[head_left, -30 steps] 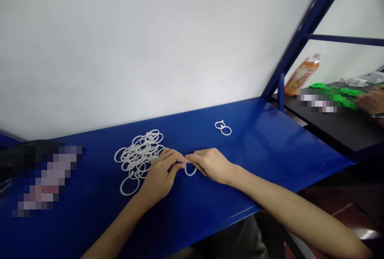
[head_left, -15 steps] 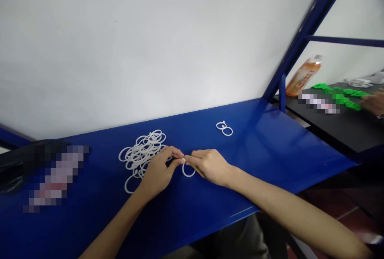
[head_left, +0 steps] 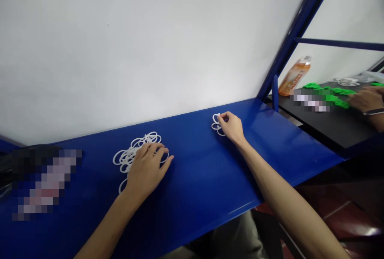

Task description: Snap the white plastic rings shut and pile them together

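Note:
My right hand (head_left: pixel 232 126) pinches a white ring (head_left: pixel 214 118) between thumb and fingers, at the far side of the blue table. Just below that ring lie a couple of other white rings (head_left: pixel 215 126), partly covered by my hand. My left hand (head_left: pixel 148 167) rests over a heap of white rings (head_left: pixel 124 157), fingers apart. Part of the heap is hidden beneath this hand, and I see no ring gripped in it. The rings look thin and round, some with a small knob.
The blue table (head_left: pixel 192 187) meets a white wall (head_left: pixel 156 51) behind it. A dark bag (head_left: pixel 33 153) lies at the left. Beyond a blue frame post (head_left: pixel 275 93) stand an orange bottle (head_left: pixel 295 76) and a black table with green braided pieces (head_left: pixel 340 101), near another person's hand (head_left: pixel 367 101).
My hands have come apart. The right has carried a ring to the rings at the far right; the left has moved back over the heap and spread its fingers.

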### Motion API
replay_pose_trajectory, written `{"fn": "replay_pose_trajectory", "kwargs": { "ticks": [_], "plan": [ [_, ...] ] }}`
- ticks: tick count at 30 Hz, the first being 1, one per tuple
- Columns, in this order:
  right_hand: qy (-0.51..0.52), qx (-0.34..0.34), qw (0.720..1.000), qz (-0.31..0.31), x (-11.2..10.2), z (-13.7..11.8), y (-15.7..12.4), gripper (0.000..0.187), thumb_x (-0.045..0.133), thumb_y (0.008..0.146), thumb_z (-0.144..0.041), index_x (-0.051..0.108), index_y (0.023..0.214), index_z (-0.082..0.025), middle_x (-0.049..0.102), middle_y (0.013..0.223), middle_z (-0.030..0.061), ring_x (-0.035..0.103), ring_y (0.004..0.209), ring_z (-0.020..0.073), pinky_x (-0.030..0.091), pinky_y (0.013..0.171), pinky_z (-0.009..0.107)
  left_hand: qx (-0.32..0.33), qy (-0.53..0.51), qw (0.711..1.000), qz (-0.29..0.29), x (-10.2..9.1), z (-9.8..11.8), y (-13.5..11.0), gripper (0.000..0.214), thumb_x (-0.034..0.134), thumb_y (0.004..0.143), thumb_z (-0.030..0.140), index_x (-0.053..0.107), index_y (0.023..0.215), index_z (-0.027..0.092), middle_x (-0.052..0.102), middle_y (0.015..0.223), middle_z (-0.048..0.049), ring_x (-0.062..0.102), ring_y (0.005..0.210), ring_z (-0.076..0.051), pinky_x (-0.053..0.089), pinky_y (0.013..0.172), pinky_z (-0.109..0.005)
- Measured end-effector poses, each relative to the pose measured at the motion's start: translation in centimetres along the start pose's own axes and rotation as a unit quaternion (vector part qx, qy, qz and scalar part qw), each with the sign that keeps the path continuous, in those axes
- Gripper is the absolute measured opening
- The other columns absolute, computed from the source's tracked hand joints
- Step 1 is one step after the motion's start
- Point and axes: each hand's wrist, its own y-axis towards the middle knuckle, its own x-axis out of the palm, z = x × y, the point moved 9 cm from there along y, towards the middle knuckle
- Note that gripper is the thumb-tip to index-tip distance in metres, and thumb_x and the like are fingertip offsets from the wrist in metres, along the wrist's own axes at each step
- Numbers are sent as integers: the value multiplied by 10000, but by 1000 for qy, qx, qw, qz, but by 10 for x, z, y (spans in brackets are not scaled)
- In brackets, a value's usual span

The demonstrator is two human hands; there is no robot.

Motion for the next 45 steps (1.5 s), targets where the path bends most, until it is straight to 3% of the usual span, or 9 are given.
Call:
{"fn": "replay_pose_trajectory", "kwargs": {
  "ticks": [6,13,18,20,23,30,35,40,45],
  "plan": [
    [-167,6,985,-28,0,7,-3,227,560,918,-347,715,969,-190,682,1043,113,633,961,252,475,764,327,11,26,998,-49,19,-5,-7,150,562,921,278,689,888,206,668,1122,-114,548,1099,-321,480,935,-499],
    [-142,-168,975,42,-5,-44,-25,225,545,956,-297,705,1020,-152,662,1029,137,560,1007,288,465,868,397,25,-52,998,21,-7,15,-1,111,581,932,243,663,878,192,647,1106,-97,536,1110,-272,474,979,-449],
    [87,-289,939,-165,29,-92,-78,196,561,983,-334,691,976,-187,694,931,51,611,866,187,475,846,324,53,-110,991,59,-16,30,-1,31,629,910,190,656,901,201,652,1037,-67,558,1039,-227,486,952,-396],
    [175,-275,903,-279,46,-105,-105,215,562,985,-372,672,992,-188,693,889,20,626,787,148,483,750,266,74,-126,987,64,-16,36,-2,37,642,902,173,658,911,205,651,1028,-60,559,1013,-214,493,927,-377],
    [223,-232,883,-341,60,-110,-128,217,562,982,-377,649,973,-178,659,770,-13,601,675,121,451,637,226,99,-134,984,64,-16,44,-3,68,653,895,157,654,932,214,642,1031,-52,554,995,-204,499,908,-362],
    [229,-225,893,-315,60,-105,-126,297,489,1004,-239,548,1292,-198,666,765,-20,665,694,133,497,685,244,34,-148,980,130,-29,31,-4,240,683,886,235,596,1104,185,594,1068,-72,596,1011,-198,521,906,-349],
    [234,-245,876,-343,59,-110,-132,233,449,1036,-268,624,1172,-198,678,742,-21,669,650,115,516,684,226,12,-207,973,99,-19,26,-2,153,637,925,247,614,1073,215,652,965,-10,635,894,-142,524,837,-276],
    [195,-369,849,-323,52,-123,-143,253,428,1046,-241,667,1094,-175,730,1029,54,681,886,147,507,822,257,-4,-253,963,95,-15,23,-2,64,684,891,285,672,888,222,636,866,9,621,803,-122,509,753,-248],
    [85,-492,824,-267,47,-126,-157,344,350,1067,-252,664,1121,-122,687,851,73,611,754,163,474,706,271,13,-297,951,88,-19,28,0,67,677,896,246,665,833,225,647,809,18,595,767,-127,497,729,-265]
  ]
}}
